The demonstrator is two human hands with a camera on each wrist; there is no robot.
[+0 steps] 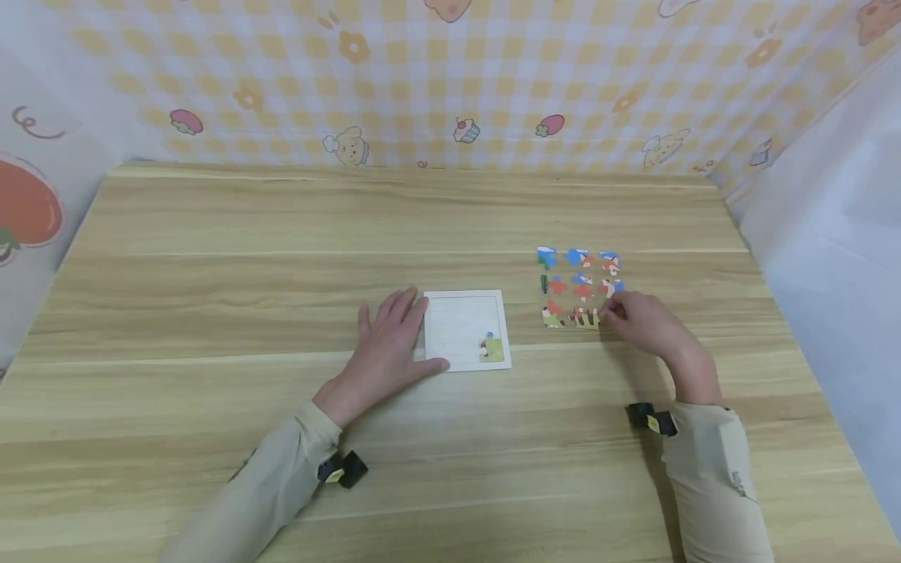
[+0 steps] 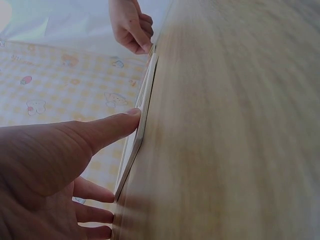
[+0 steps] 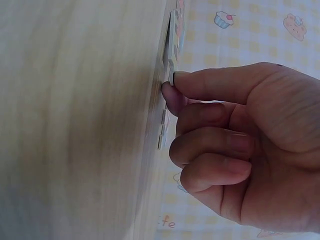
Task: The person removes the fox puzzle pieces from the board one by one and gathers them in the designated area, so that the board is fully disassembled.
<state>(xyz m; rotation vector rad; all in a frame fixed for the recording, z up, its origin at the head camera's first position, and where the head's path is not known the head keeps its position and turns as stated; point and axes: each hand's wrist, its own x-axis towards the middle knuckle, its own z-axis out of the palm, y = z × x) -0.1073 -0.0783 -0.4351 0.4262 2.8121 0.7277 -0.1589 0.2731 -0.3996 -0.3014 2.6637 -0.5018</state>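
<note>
A white square puzzle tray (image 1: 457,332) lies on the table, with one green puzzle piece (image 1: 494,351) in its lower right corner. My left hand (image 1: 387,344) rests against the tray with straight fingers at its left edge, the thumb touching its near edge. To the right of the tray, several loose puzzle pieces (image 1: 583,289) are laid out in rows. Over the near row my right hand (image 1: 644,324) pinches the right edge of a striped puzzle piece (image 1: 586,318) between thumb and index finger. The right wrist view shows its other fingers curled in.
All of this lies on a wood-grain table (image 1: 281,234). Behind it hangs a yellow checked cloth (image 1: 422,86) with printed cartoons, and white sheeting (image 1: 831,203) closes off the right side. Each sleeve carries a small black wrist camera (image 1: 350,469).
</note>
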